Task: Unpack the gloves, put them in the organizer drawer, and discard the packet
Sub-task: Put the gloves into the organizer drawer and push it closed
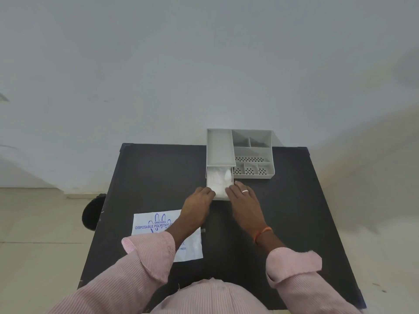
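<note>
A grey organizer (252, 152) stands at the far side of the black table (158, 173). Its drawer (209, 177) is pulled out toward me, and white see-through gloves (219, 179) lie inside it. My left hand (199, 200) rests at the drawer's front left corner, fingers curled against it. At the front right corner my right hand (242, 197) lies flat, a ring on one finger, fingertips touching the drawer front. The white glove packet (149, 223) with blue print lies flat on the table near left, partly under my left forearm.
The organizer's open top has several compartments, some with perforated floors. A dark round object (91, 211) sits on the floor left of the table. A pale wall rises right behind the table.
</note>
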